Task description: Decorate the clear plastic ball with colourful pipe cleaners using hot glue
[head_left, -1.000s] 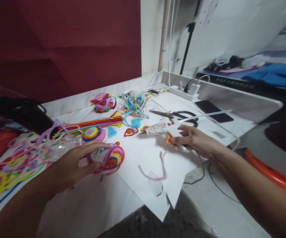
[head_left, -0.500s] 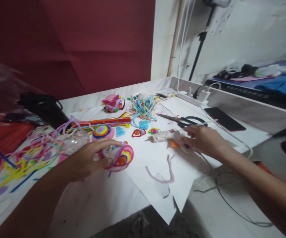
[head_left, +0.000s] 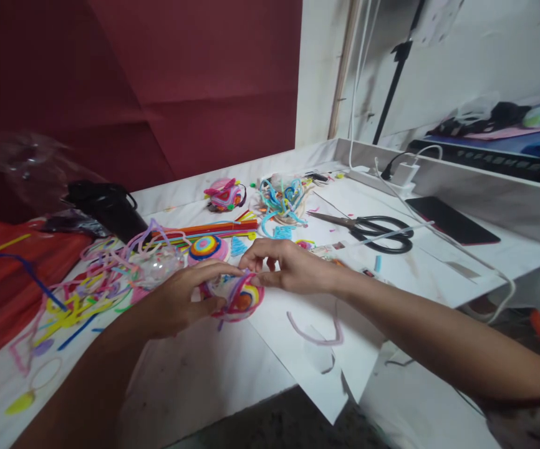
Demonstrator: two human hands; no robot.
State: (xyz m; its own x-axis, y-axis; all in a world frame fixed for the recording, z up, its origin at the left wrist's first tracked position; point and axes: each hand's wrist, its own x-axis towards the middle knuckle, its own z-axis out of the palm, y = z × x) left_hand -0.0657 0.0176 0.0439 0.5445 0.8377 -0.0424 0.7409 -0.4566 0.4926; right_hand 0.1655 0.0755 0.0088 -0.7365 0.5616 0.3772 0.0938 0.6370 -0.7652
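Observation:
My left hand (head_left: pixel 181 299) grips a round bundle of coiled pipe cleaners (head_left: pixel 239 298) in pink, yellow and orange, resting on the white table (head_left: pixel 195 374). My right hand (head_left: pixel 289 265) has come across to the same bundle, its fingertips pinching the bundle's top edge close to my left fingertips. A glue gun (head_left: pixel 333 249) lies just behind my right hand, mostly hidden by it. A loose pale pink pipe cleaner (head_left: pixel 314 333) lies on a white paper sheet (head_left: pixel 330 368) below my right wrist.
Black-handled scissors (head_left: pixel 368 226) lie at the right, a dark phone (head_left: pixel 452 219) beyond them. A heap of coloured pipe cleaners (head_left: pixel 87 280), a spiral disc (head_left: pixel 207 247), coloured sticks (head_left: pixel 204 229), a black bag (head_left: pixel 106 206) and red cloth (head_left: pixel 3 262) crowd the left.
My right hand left the glue gun and moved left onto the pipe cleaner bundle. My left hand kept its hold on the bundle. The camera swung slightly left.

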